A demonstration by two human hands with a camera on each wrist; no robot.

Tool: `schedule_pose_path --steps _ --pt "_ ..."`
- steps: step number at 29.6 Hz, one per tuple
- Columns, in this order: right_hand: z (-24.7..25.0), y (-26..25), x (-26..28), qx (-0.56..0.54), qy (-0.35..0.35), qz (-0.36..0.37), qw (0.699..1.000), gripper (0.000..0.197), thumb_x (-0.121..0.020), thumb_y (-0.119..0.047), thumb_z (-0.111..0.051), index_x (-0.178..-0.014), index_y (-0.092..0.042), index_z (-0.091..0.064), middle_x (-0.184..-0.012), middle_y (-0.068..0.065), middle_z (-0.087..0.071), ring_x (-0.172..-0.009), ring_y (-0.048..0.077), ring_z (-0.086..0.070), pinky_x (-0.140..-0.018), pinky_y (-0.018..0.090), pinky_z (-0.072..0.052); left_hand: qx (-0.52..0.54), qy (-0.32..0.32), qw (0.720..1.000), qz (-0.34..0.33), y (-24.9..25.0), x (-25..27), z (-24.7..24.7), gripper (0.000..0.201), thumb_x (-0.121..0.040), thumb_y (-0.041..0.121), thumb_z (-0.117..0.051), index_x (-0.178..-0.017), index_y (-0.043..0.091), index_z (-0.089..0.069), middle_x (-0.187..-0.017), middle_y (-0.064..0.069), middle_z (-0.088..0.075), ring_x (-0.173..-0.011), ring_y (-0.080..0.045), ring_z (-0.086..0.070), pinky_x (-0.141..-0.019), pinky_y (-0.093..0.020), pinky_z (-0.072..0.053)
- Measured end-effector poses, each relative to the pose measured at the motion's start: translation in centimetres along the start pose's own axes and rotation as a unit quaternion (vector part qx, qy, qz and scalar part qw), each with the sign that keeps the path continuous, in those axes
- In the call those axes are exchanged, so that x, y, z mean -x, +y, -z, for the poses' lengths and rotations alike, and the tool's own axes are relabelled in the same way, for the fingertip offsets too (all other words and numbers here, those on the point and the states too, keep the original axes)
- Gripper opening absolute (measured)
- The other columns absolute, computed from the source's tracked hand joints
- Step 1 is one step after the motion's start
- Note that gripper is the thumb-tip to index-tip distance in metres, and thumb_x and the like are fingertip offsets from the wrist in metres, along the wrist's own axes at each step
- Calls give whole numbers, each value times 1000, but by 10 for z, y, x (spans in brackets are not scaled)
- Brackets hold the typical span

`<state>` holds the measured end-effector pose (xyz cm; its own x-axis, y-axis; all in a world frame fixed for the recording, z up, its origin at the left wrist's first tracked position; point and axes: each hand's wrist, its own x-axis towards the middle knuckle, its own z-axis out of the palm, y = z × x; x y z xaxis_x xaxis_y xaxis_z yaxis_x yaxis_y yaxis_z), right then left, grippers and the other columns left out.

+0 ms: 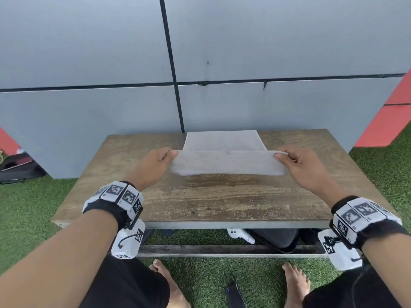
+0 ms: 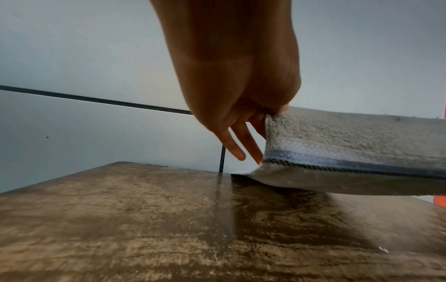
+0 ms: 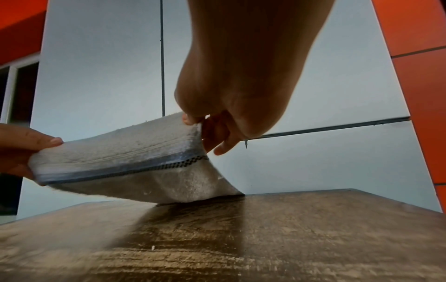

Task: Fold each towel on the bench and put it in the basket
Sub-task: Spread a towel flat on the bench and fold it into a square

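A pale grey towel [image 1: 226, 162] with a blue stripe near its hem [image 2: 350, 164] lies across the far half of the wooden bench [image 1: 222, 196]. Its near edge is lifted off the wood and turned toward the wall, while the far part [image 1: 222, 141] stays flat. My left hand [image 1: 172, 154] pinches the lifted left corner between thumb and forefinger, the other fingers [image 2: 235, 147] pointing down. My right hand [image 1: 280, 155] pinches the lifted right corner [image 3: 193, 124] the same way. No basket is in view.
A grey panelled wall [image 1: 111, 63] stands right behind the bench. Green artificial turf [image 1: 33, 207] surrounds it. Under the bench lie a black bag [image 1: 278, 238] and a white controller [image 1: 241, 234]. My bare feet [image 1: 295, 283] stand on the turf, and another dark bag [image 1: 17, 167] sits at far left.
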<state>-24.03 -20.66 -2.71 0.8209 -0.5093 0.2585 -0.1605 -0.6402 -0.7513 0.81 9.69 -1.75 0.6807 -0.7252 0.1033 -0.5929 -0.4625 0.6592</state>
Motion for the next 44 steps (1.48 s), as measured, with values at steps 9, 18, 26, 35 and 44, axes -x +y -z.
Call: schedule_pose_path --steps 9,18,26,35,44 --pt "20 -11 18 -22 -177 -143 973 22 -103 -27 -53 -94 -20 -71 -86 14 -76 -78 31 -75 -68 41 -63 66 -152 982 91 -3 18 -10 45 -105 40 -40 -101 2 -62 -93 -13 -75 -82 -25 -75 -77 -47 -62" --pt "-4 8 14 -93 -90 -189 973 19 -105 -17 -50 -106 -5 -65 -91 24 -73 -77 35 -75 -73 50 -63 59 -76 991 98 6 13 -33 36 -105 37 -43 -102 4 -58 -93 -12 -73 -77 -26 -74 -76 -48 -61" --pt "-38 28 18 40 -68 -184 980 8 -99 -24 -59 -94 -20 -63 -90 -2 -75 -89 22 -73 -74 36 -57 6 -49 989 140 -13 18 -65 18 -100 30 -56 -106 14 -58 -90 -1 -63 -74 -11 -58 -65 -27 -49" --pt "-69 28 28 43 -142 -245 958 64 -89 -69 -52 -69 -8 -45 -66 3 -43 -58 18 -39 -63 30 -32 -34 -77 978 188 -16 24 -95 43 -96 29 -63 -67 18 -33 -60 3 -34 -51 -12 -30 -50 -24 -25" --pt "-70 32 24 49 -38 -205 977 40 -106 -27 -45 -69 -17 -33 -64 -2 -37 -55 14 -33 -54 27 -26 21 -26 980 195 -4 14 -97 23 -107 28 -39 -101 9 -48 -79 -1 -49 -64 -14 -43 -55 -29 -32"
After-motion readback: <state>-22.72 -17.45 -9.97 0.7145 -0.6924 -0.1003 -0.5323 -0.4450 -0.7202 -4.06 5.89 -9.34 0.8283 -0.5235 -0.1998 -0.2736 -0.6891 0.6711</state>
